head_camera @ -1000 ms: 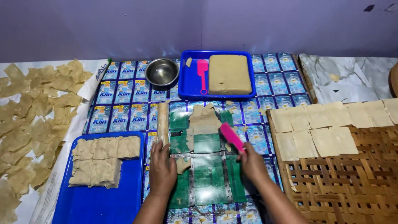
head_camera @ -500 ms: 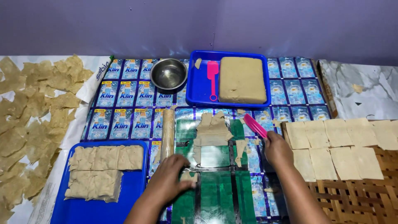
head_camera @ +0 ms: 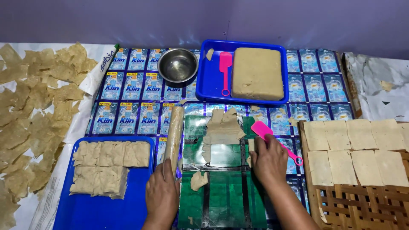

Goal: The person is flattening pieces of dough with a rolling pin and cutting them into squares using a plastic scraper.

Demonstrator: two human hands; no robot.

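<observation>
Both forearms run off the bottom edge, and the right hand [head_camera: 268, 159] hides most of its clenched grasp on the pink plastic scraper [head_camera: 275, 140]. The left hand [head_camera: 162, 194] rests on the near end of the dough-dusted wooden rolling pin [head_camera: 174, 134]; whether it grips cannot be told. Between them a torn beige dough scrap [head_camera: 198, 180] lies on the green cutting sheet [head_camera: 217, 200], itself spread over a mat of blue sachets [head_camera: 128, 117] before a purple wall [head_camera: 204, 19].
</observation>
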